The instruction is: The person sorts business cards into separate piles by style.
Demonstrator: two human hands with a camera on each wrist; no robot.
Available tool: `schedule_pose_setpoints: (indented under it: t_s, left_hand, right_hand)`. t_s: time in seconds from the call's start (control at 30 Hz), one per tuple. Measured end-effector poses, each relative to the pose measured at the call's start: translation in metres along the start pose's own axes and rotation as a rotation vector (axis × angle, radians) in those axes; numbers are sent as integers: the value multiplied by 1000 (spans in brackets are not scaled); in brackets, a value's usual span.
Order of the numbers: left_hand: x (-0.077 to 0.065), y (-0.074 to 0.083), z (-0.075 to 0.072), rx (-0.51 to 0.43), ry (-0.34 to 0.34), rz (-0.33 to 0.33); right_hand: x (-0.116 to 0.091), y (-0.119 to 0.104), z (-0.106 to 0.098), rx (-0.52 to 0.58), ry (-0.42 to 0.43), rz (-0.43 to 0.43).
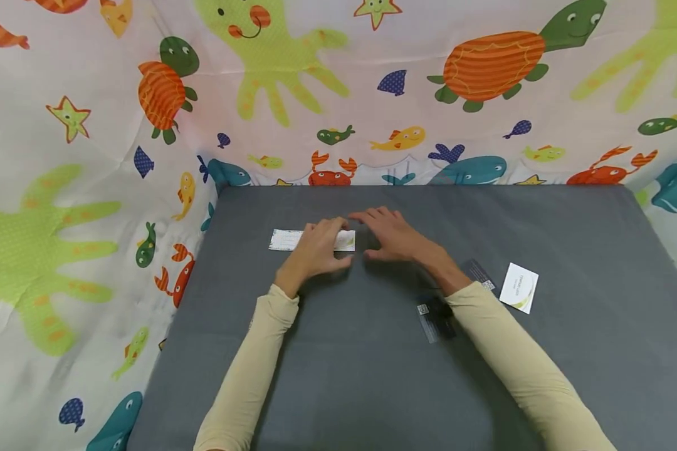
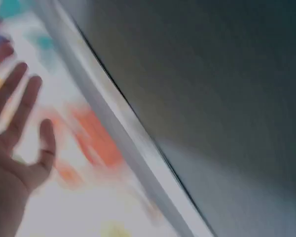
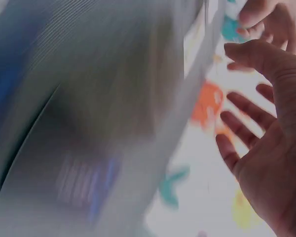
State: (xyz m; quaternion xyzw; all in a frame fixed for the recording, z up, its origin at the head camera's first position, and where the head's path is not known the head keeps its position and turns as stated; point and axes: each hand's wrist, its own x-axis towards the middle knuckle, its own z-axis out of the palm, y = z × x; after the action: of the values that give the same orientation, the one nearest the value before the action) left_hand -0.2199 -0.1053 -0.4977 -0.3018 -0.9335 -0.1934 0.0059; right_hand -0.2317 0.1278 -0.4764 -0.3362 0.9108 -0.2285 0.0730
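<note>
A long white printed strip lies flat toward the back of the grey table. My left hand is over it and hides its middle; whether they touch I cannot tell. To the right of the strip's end is my right hand, fingers pointing left toward the other hand. The fingertips of both hands come close together, with a gap between the thumbs. In the left wrist view, the left hand has spread fingers and nothing in it. The right wrist view shows the right hand with loosely extended fingers and no object held.
A white square card with print lies at the right. Beside it is a dark card, partly hidden by the right arm. Nearer lies another dark item with a label. A sea-animal patterned curtain surrounds the table.
</note>
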Motion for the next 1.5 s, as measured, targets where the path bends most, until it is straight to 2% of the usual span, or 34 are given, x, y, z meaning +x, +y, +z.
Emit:
schedule_pose_setpoints:
  t_s: [0.1,0.2,0.27,0.37,0.5,0.63,0.77,0.9,1.03,1.13,1.2,1.3,1.37,1.43,1.5]
  left_hand:
    - [9,67,18,-56,53,72]
    - [21,138,43,-74,62,145]
    - [30,179,60,-58,54,173]
    - [45,226,84,-43,35,180]
    - [58,265,113,4,5,147]
    - [61,276,132,122,8,129]
    - [64,281,139,176,25,114]
    - [66,283,139,189,31,134]
    - [69,283,139,217,52,172]
    - [68,281,131,182,55,171]
    - [68,278,119,120,34,173]
    - [64,262,95,35,-3,187]
    - [58,242,76,-8,-29,201]
    - [50,214,59,-33,-27,217]
    - [41,180,42,-51,-10,221]
  right_hand:
    - [-56,23,-31,-47,49,-72]
    - [-119,56,-55,-128,79,-111]
    - [-157,76,-66,-184,62,-104]
    - [-200,95,-73,-225,-17,-55]
    - [-236,106,-71,-262,-116,-6]
    - [-248,109,-66,-269,-112,-3]
    - [-258,112,-68,-262,-50,28]
    - [-269,116,-68,-269,-4,32]
    - [-278,118,-62,-279,67,-22]
    - [-282,115,-58,-273,118,-52]
    - [-285,109,-57,-250,140,-41]
    - [-278,96,-56,-195,174,-39]
    - [-265,86,-55,-170,206,-72]
    - [-244,75,-54,-131,240,-122]
    - [-216,64,-50,-110,273,-168]
